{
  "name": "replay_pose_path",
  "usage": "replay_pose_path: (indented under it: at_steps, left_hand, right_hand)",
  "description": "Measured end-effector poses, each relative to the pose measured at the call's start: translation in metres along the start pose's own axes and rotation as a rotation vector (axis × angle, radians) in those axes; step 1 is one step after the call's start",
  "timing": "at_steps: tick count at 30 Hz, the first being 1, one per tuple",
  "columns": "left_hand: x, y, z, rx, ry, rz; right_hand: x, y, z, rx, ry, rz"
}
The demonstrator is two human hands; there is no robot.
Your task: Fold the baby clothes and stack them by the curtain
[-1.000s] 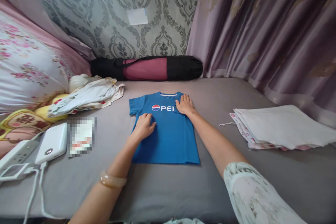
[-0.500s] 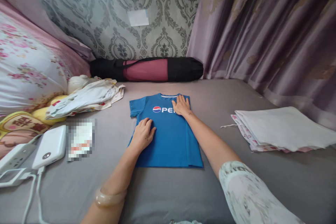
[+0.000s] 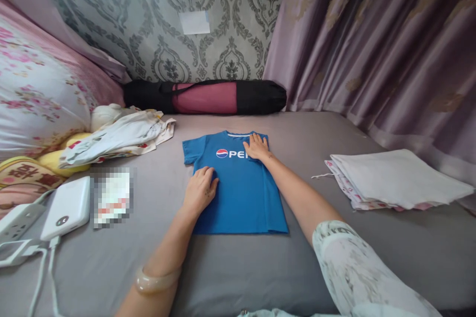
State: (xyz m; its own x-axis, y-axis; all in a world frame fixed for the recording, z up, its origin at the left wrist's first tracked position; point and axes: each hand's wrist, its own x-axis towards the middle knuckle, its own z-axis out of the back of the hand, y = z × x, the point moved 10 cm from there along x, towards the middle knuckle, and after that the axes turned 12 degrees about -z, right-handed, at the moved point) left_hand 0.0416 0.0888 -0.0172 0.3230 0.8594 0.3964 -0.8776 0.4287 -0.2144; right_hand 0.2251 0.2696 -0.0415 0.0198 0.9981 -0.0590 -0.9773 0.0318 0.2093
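Observation:
A blue short-sleeved T-shirt (image 3: 238, 198) lies front up on the grey bedding, with a round red, white and blue logo and white letters across its chest. Only its left sleeve sticks out; along the right side runs a fold line. My right hand (image 3: 256, 147) rests flat near the collar at the upper right, fingers stretched out, covering the end of the lettering. My left hand (image 3: 201, 188) lies on the left edge below the sleeve, its fingers slightly bent and the thumb apart. Neither hand lifts the cloth.
On the right lies a stack of folded white cloth (image 3: 397, 178). To the left are rumpled white clothes (image 3: 122, 136), a white power bank (image 3: 67, 208), a power strip (image 3: 20, 223) with cables, and a floral pillow (image 3: 40, 94). A black and pink long bag (image 3: 204, 98) lines the wall.
Both hands stay nearly in place on the T-shirt; the left has shifted very slightly left. The whole view has moved a little. The shirt looks the same.

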Motion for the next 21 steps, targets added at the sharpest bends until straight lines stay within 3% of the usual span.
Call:
replay_pose_path:
  at_steps: [5,9,16,21]
  left_hand:
    - [-0.002,0.005,0.011,-0.005,-0.071,0.064]
    - [-0.006,0.01,0.023,0.083,-0.088,0.17]
    - [-0.018,0.022,0.036,0.207,0.187,0.463]
    - [-0.026,0.031,0.037,0.148,0.327,0.568]
  right_hand:
    - [0.001,-0.001,0.019,0.056,-0.092,-0.017]
    - [0.0,-0.004,0.011,0.0,-0.097,-0.042]
    - [0.004,-0.006,0.002,-0.06,-0.081,-0.046]
    - [0.01,-0.005,0.002,-0.096,0.017,-0.065]
